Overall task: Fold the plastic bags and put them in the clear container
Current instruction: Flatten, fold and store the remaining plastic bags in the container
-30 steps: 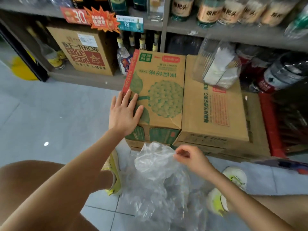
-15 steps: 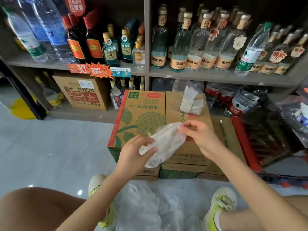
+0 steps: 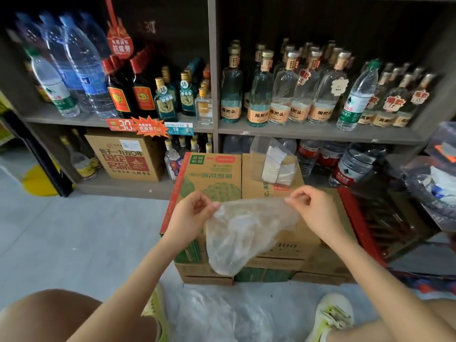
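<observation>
A thin, crinkled, translucent plastic bag hangs in the air in front of the stacked cartons. It is stretched by its top edge between the person's two hands, and its body sags to a rounded point below. The left hand pinches one end of that edge between thumb and curled fingers. The right hand pinches the other end the same way.

Judging by this, the bag is only being spread out: no fold shows in it yet, so folding it and placing it both lie ahead. The clear, box-shaped plastic container stands on the far end of the plain brown cardboard carton, well beyond the hands. Pale folded pieces already sit inside it, which suggests part of the job is done. A loose heap of clear plastic bags lies on the grey floor between the person's shoes, so a good deal seems left.

By count:
- One bag is in hand.
- One container is in view.
- Two cartons show their tops side by side: the brown one and a green-printed one. More cardboard lies stacked beneath them.
- The folded pieces inside the container overlap too much to number.
- The bags in the floor heap cannot be told apart to count.
</observation>
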The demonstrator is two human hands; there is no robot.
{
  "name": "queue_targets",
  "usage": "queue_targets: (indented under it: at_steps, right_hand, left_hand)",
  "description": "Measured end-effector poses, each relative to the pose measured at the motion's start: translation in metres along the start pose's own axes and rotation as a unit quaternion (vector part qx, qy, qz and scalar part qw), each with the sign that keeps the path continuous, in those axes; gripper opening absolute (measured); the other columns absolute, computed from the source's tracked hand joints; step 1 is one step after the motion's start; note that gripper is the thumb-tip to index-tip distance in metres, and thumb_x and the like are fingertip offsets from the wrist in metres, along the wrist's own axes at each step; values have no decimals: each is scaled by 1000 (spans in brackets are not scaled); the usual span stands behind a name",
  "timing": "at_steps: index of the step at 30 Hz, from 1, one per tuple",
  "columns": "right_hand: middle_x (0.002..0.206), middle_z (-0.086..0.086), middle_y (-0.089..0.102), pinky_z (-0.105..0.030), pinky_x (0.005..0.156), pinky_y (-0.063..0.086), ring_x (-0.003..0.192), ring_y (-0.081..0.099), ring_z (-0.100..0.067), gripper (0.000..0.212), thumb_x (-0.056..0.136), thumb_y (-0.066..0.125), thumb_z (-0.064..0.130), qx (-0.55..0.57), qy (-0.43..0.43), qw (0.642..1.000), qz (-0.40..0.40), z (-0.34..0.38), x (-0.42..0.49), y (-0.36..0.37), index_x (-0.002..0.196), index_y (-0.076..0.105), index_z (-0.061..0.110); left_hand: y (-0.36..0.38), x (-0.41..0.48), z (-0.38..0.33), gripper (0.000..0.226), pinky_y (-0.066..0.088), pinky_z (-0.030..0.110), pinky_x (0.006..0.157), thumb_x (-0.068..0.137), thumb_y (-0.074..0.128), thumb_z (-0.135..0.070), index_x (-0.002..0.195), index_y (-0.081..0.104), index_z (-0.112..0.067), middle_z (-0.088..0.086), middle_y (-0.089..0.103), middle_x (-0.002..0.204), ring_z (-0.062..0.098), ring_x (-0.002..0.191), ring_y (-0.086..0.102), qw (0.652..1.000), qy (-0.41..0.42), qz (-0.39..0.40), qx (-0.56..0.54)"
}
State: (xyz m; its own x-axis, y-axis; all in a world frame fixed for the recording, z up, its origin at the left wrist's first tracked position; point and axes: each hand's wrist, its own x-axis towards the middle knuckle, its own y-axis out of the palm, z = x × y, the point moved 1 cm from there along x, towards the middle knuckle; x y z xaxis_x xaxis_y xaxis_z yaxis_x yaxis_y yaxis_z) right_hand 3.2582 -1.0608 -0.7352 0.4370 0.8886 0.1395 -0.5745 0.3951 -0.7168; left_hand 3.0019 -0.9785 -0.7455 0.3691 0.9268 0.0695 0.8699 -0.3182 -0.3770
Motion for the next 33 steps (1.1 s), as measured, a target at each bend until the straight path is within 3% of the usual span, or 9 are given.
queue_targets:
  at_steps: [3,5,8,12,16,20,23,28,33]
  right_hand:
    - [91,-2,63,-38,79,41,85,56,-24,29,85,68,37,-187,-83,968,-146,10,-2,-5,102,71,14]
    - [113,-6,64,-47,94,36,105,56,-29,47,89,49,54,-208,-138,957,-150,28,-5,-4,114,69,19]
    - [139,12,47,-49,116,6,133,36,-11,77,81,20,77,-113,-164,980,24,66,-14,1,134,52,31]
    - [135,20,48,-41,119,3,129,37,-3,70,76,55,66,-89,-148,967,190,85,-23,26,137,46,33]
    - [126,9,62,-32,107,39,117,54,-7,33,92,61,28,21,-83,976,199,66,-22,36,124,61,23]
    - [123,13,60,-14,98,38,112,54,3,30,96,53,26,52,-79,979,181,52,-19,24,124,61,22]
    - [107,17,64,3,79,36,88,53,21,25,95,55,25,103,-68,984,125,47,-17,18,116,67,19]
    - [78,11,71,-5,70,42,76,63,1,19,93,57,21,188,-55,979,51,50,-16,10,82,69,30]
    - [92,22,65,-1,75,41,85,57,17,19,89,60,33,175,-56,974,135,62,-18,15,107,61,29]
  left_hand:
    - [3,3,-5,21,42,11,59,90,65,-20,74,52,-15,-12,60,60,-3,57,53,1000,20,10,8]
    - [5,5,-10,22,39,11,56,92,63,-21,73,52,-17,-15,56,56,-3,54,49,999,32,14,15]
    - [8,6,-17,20,41,19,57,92,62,-24,72,57,-19,-7,60,60,6,57,54,998,53,24,31]
    - [8,5,-24,29,34,21,51,93,59,-27,67,59,-15,-4,53,55,7,51,44,997,73,6,25]
    - [-4,4,-21,42,29,15,45,95,55,-30,58,45,-14,-10,40,45,4,42,36,996,34,-82,16]
    - [-21,3,-12,43,27,13,42,97,53,-34,62,45,-9,-9,41,47,3,40,34,988,-17,-149,-33]
    - [-27,2,-7,43,27,15,43,97,54,-35,62,44,-11,-11,41,46,4,44,34,985,-31,-167,-43]
    - [-28,1,-3,47,21,24,46,99,48,-35,61,34,-12,-2,31,53,10,49,28,978,-57,-201,7]
    - [-25,7,-9,47,17,25,47,100,46,-33,60,29,-14,-4,28,52,9,47,24,981,-23,-187,51]
